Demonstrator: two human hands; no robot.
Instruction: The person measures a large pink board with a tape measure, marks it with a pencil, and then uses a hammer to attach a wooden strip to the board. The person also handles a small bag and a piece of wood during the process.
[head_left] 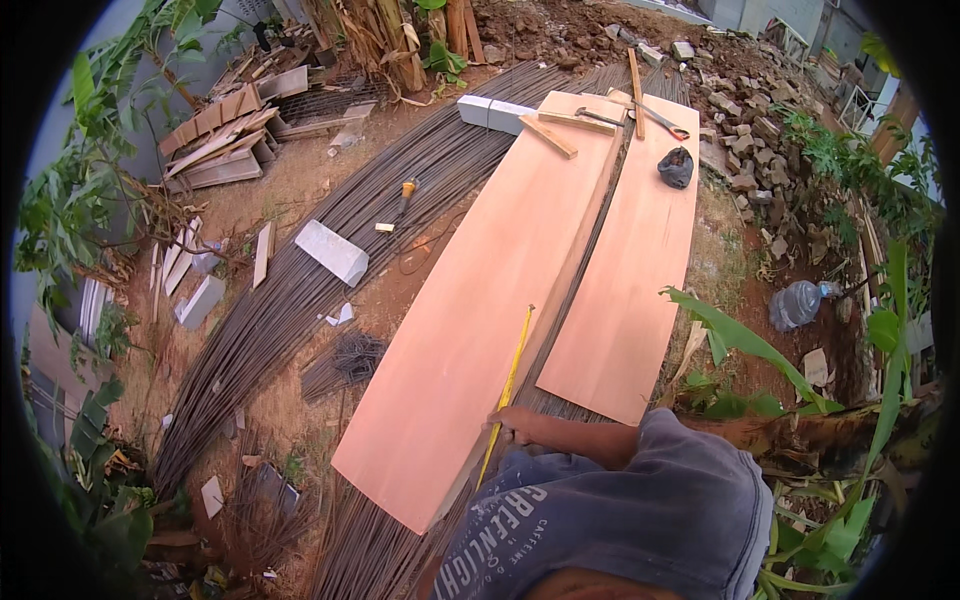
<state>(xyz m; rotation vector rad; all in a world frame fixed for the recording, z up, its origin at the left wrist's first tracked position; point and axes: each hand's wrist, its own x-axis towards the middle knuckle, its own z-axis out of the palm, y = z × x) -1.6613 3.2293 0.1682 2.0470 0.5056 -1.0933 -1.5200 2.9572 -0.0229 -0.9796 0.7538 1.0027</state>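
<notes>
My right hand [512,425] is closed around a yellow tape measure [515,360]. The drawn-out blade runs along the inner edge of a long, pale reddish wooden sheet [450,330], its far end resting near the sheet's middle. Its near end disappears beside my shirt, so the case is hidden. A narrower sheet [630,290] of the same wood lies alongside on the right, with a dark gap between the two. My left hand is out of sight.
Beneath the sheets spread long bundles of dark steel rods [380,210]. A hammer [595,117], a handsaw [667,122], wood strips [548,136] and a black plastic bag [676,168] rest on the sheets. Concrete blocks [331,252] stand left; rubble [745,140] and plants [760,345] border the right.
</notes>
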